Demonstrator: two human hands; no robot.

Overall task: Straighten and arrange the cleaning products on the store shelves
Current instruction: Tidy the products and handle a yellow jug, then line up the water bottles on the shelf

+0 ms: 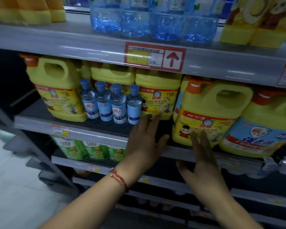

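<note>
Both forearms reach in: left hand (145, 139) and right hand (203, 164) spread flat, gripping nothing, fingertips at the middle shelf (92, 129). Yellow jugs (211, 113) crowd it, contents unseen; four small clear bottles (111, 103) show pale liquid. Labels blur.

Place: shop aisle, cleaning goods section.
Shelving: grey metal shelves (89, 42) stacked in tiers, price strips along front edges.
Labels: red-framed price tag (155, 56) with upward arrow; smaller tags (60, 130) lower down.
Stock: many identical yellow jugs (210, 113), small blue-capped bottles (111, 103), green bottles (82, 148), in rows.
</note>
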